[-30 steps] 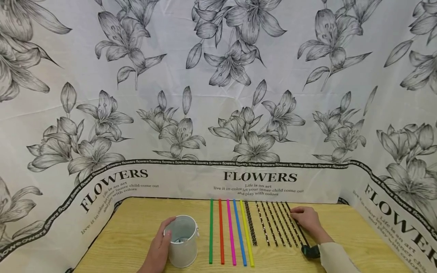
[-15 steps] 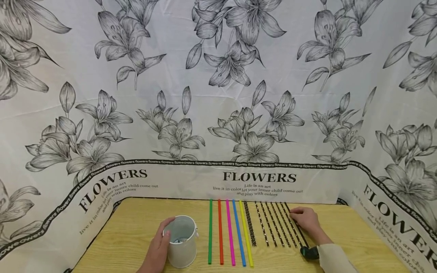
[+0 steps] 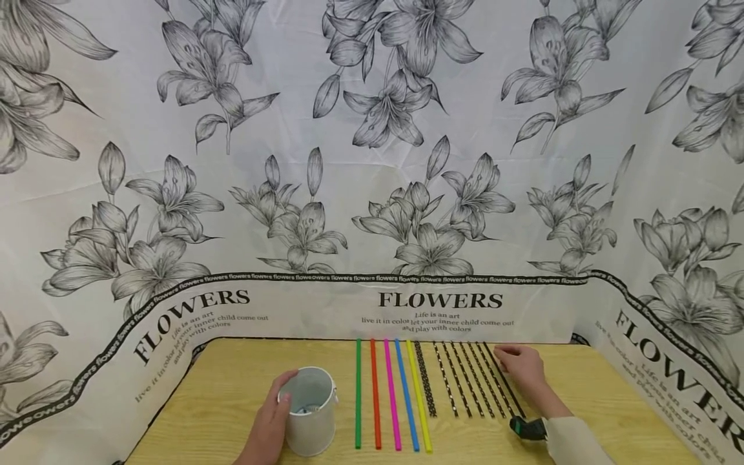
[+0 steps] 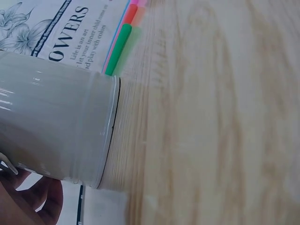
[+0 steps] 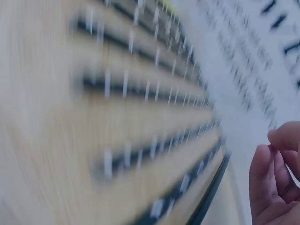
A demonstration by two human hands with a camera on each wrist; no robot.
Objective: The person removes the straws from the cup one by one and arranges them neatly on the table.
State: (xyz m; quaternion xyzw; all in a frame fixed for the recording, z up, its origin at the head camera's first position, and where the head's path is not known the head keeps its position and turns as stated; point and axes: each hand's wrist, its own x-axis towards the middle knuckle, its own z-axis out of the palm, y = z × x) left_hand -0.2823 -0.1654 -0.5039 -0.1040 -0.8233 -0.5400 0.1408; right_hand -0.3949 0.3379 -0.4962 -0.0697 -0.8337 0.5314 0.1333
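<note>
My left hand (image 3: 268,420) grips a small white metal bucket (image 3: 312,429) from its left side, thumb near the rim. In the left wrist view the bucket (image 4: 51,122) fills the left side, with bent fingers (image 4: 49,199) below it. My right hand (image 3: 524,371) hovers beside the far end of the rightmost straw, a plain black one (image 3: 505,380). The right wrist view shows its thumb and fingertips (image 5: 260,161) drawn close together with nothing visible between them, apart from the black straw (image 5: 212,188). Several black patterned straws (image 3: 463,381) lie to its left.
Green (image 3: 358,394), red (image 3: 376,394), pink (image 3: 392,394), blue (image 3: 407,394) and yellow (image 3: 419,394) straws lie side by side right of the bucket on the wooden table (image 3: 227,387). A flower-printed curtain (image 3: 325,310) encloses the back and sides.
My right fingertips have moved off the plain black straw, slightly away from me. The left hand and the bucket stay in place.
</note>
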